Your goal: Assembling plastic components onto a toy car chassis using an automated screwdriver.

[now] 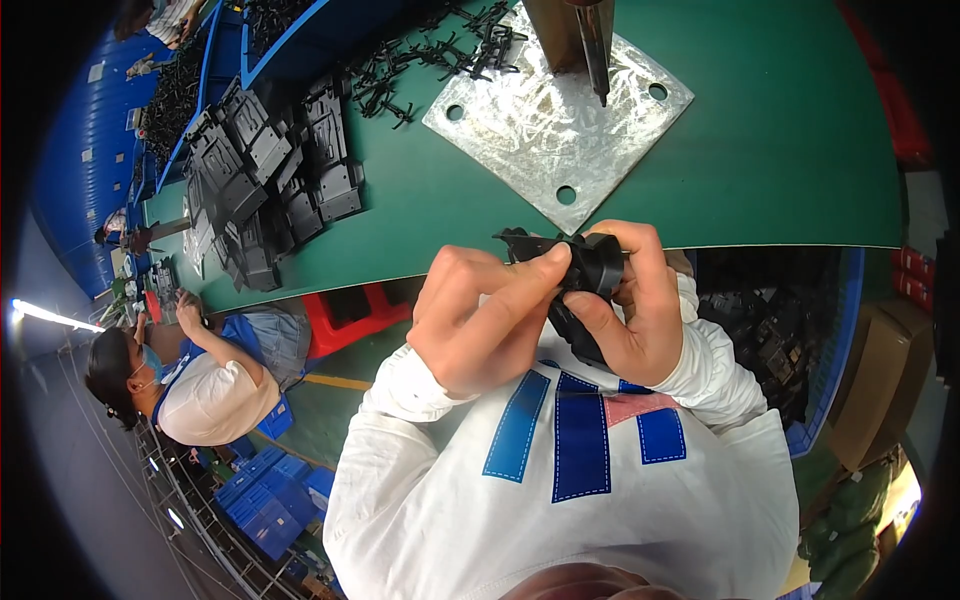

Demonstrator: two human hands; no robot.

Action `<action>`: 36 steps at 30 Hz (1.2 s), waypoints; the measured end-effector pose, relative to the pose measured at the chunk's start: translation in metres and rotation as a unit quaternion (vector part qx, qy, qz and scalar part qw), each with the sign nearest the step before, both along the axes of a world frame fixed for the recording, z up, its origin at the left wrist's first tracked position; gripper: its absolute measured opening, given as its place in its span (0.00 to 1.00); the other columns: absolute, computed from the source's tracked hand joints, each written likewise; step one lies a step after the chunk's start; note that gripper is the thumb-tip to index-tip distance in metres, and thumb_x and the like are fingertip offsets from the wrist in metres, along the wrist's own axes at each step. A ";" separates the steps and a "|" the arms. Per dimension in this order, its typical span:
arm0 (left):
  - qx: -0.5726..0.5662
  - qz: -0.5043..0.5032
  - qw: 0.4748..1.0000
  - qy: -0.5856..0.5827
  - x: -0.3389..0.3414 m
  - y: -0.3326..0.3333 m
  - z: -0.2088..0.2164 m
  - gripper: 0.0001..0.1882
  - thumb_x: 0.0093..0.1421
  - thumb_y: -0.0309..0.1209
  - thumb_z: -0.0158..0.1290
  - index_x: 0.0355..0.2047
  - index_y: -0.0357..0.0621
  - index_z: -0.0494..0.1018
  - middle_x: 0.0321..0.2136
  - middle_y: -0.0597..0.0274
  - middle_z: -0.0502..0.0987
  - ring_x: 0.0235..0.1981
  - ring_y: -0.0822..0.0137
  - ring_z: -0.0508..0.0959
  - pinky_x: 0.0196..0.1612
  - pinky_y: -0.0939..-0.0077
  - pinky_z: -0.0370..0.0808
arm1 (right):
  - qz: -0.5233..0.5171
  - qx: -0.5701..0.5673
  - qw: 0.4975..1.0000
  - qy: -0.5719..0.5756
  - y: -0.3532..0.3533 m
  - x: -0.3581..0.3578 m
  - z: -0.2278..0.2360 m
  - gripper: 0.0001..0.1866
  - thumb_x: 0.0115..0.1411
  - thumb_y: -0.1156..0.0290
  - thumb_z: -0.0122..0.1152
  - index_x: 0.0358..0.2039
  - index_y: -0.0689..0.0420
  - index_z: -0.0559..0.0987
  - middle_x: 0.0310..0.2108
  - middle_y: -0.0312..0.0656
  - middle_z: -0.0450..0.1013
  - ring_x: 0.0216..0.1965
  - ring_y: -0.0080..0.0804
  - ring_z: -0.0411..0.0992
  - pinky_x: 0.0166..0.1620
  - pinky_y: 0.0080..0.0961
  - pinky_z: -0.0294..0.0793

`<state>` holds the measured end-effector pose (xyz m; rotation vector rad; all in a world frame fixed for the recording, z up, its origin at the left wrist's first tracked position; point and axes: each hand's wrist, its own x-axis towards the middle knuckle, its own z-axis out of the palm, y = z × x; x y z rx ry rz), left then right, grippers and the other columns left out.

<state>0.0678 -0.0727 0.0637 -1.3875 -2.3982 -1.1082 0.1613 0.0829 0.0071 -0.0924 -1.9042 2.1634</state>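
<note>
Both my hands are closed on one black plastic part (597,264), held up in front of my chest near the table's front edge. It has a rounded end at the top and a longer piece running down toward my shirt; its exact kind I cannot make out. My left hand (470,325) pinches its left side, with the thumb pressed on top. My right hand (645,310) wraps its right side, fingers bent behind and thumb in front. The fingers hide much of the part.
A shiny metal plate (530,130) with corner holes and an upright post (595,50) stands on the green table (780,150). To its left lie small black branched pieces (440,55) and a pile of flat black plastic parts (245,165). A blue bin (850,330) is at lower right. A co-worker (215,390) sits left.
</note>
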 end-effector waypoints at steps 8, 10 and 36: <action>0.023 -0.017 1.000 0.004 0.000 0.000 -0.006 0.29 0.35 0.11 0.66 0.42 0.41 0.84 0.31 0.65 0.79 0.27 0.65 0.74 0.29 0.75 0.73 | 0.011 0.005 1.000 0.000 0.001 0.001 0.002 0.25 0.64 0.72 0.63 0.57 0.65 0.65 0.43 0.50 0.77 0.41 0.37 0.82 0.41 0.28 0.82; 0.024 -0.014 1.000 0.007 0.000 0.000 -0.007 0.28 0.36 0.11 0.66 0.42 0.41 0.84 0.30 0.64 0.79 0.27 0.65 0.74 0.29 0.75 0.73 | 0.010 0.001 1.000 -0.005 0.000 0.001 0.003 0.25 0.64 0.72 0.62 0.58 0.65 0.64 0.43 0.50 0.77 0.41 0.37 0.82 0.41 0.28 0.82; 0.095 -0.044 0.991 -0.079 -0.006 -0.007 -0.017 0.21 0.37 0.17 0.73 0.36 0.39 0.83 0.30 0.62 0.81 0.27 0.65 0.76 0.29 0.76 0.73 | 0.032 0.073 0.997 0.019 0.004 0.003 0.009 0.24 0.65 0.75 0.60 0.59 0.65 0.64 0.44 0.54 0.76 0.41 0.46 0.81 0.43 0.29 0.79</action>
